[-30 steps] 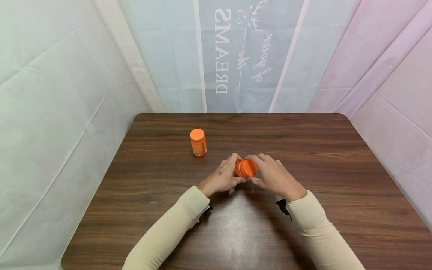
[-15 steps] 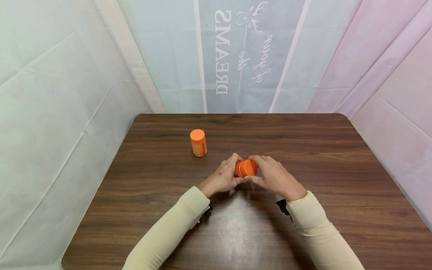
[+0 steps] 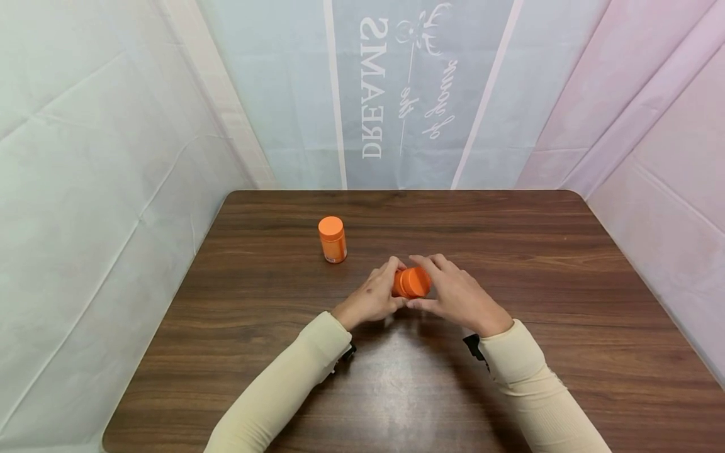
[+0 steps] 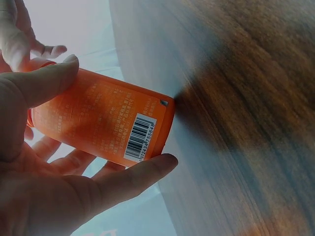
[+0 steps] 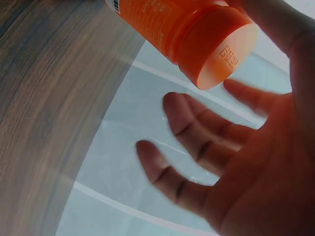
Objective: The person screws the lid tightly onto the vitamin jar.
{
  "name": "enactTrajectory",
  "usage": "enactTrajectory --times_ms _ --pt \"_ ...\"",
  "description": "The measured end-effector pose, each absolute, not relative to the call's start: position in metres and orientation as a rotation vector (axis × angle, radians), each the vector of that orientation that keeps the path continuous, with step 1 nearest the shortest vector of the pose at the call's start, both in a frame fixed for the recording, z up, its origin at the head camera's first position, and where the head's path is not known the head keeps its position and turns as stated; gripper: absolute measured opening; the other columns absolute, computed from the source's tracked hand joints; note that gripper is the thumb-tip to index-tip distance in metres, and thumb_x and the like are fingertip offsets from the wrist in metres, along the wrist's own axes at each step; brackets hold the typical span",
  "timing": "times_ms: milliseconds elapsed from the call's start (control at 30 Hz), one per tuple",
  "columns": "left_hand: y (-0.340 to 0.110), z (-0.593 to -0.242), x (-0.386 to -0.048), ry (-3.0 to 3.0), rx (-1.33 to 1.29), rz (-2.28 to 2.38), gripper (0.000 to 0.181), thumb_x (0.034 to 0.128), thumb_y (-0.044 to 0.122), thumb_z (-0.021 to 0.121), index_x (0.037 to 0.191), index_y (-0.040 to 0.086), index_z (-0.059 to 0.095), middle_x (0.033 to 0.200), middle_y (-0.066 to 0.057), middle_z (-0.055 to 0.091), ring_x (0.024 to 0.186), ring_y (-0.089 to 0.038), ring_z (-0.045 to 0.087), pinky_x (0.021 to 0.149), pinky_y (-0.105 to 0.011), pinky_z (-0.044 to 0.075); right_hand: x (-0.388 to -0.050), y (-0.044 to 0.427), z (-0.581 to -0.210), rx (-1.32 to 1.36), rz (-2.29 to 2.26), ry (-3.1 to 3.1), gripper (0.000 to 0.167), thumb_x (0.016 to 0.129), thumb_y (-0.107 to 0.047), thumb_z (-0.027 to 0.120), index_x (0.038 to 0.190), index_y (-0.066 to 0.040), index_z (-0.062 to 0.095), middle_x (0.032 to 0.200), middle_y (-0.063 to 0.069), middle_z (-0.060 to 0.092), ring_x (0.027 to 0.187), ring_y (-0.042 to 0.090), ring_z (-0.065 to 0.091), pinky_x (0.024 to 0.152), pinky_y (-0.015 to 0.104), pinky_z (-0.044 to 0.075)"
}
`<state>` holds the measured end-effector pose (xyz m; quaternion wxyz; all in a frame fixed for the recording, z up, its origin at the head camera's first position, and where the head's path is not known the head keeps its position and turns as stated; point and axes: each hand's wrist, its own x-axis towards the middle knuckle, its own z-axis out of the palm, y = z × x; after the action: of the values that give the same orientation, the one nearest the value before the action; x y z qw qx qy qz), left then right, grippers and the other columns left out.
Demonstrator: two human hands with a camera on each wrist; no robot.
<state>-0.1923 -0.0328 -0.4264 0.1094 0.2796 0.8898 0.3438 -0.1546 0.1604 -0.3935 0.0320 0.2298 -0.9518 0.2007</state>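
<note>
Near the middle of the table, my left hand [image 3: 370, 299] grips an orange plastic bottle [image 4: 98, 115] round its body, thumb on one side and fingers on the other. The bottle leans, with its screw lid [image 3: 419, 282] toward the right. A barcode and small print show on its label in the left wrist view. Around the lid, my right hand [image 3: 459, 296] has its fingers spread; in the right wrist view several fingers [image 5: 177, 115] stand apart from the lid. Whether the right thumb touches the lid I cannot tell. Whether the bottle's base touches the table is also unclear.
A second orange bottle [image 3: 332, 240], lid on, stands upright farther back and to the left. The dark wood table [image 3: 538, 251] ends at a hanging cloth backdrop [image 3: 306, 126]. White sheets [image 3: 85, 220] hang along both sides.
My right hand's fingers came closer round the lid half a second ago and are now spread wider, slightly up and left. The left hand and the standing bottle stay put.
</note>
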Motion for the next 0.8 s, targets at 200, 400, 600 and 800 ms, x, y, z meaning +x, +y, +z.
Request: enactTrajectory --times_ms 200,400,600,800 --pt "-0.0332 -0.4269 -0.1929 2.612 0.862 1.041 0.056 0.0875 0.017 0.079 0.128 0.011 0.040 0.117 -0.008 0.058 0.100 -0.022 0.058 0.083 -0.032 0.051 -0.1549 0.1598 -0.3934 0.818 0.550 -2.831 0.063 0.078 -0.016 0.087 0.133 -0.008 0.057 0.116 0.012 0.060 0.096 0.027 0.062 0.073 0.052 0.053" --pt "-0.0330 -0.4278 -0.1933 2.631 0.884 1.037 0.056 0.0866 0.018 0.080 0.127 0.011 0.042 0.115 -0.008 0.059 0.100 -0.022 0.057 0.083 -0.032 0.050 -0.1542 0.1600 -0.3926 0.786 0.582 -2.864 0.057 0.081 -0.018 0.084 0.130 -0.007 0.058 0.114 0.013 0.061 0.093 0.025 0.061 0.072 0.050 0.053" --pt "-0.0327 -0.4282 -0.1918 2.642 0.871 1.022 0.055 0.0876 0.020 0.079 0.127 0.011 0.042 0.115 -0.008 0.059 0.102 -0.024 0.055 0.084 -0.035 0.050 -0.1537 0.1599 -0.3927 0.736 0.624 -2.916 0.056 0.084 -0.024 0.083 0.131 -0.006 0.057 0.113 0.015 0.061 0.090 0.025 0.061 0.072 0.047 0.053" --pt "-0.0333 -0.4283 -0.1908 2.634 0.849 1.020 0.053 0.0886 0.018 0.078 0.127 0.012 0.042 0.116 -0.007 0.057 0.102 -0.024 0.054 0.084 -0.036 0.049 -0.1533 0.1588 -0.3928 0.689 0.642 -2.948 0.056 0.086 -0.028 0.081 0.129 -0.003 0.057 0.107 0.014 0.062 0.083 0.022 0.060 0.069 0.039 0.052"
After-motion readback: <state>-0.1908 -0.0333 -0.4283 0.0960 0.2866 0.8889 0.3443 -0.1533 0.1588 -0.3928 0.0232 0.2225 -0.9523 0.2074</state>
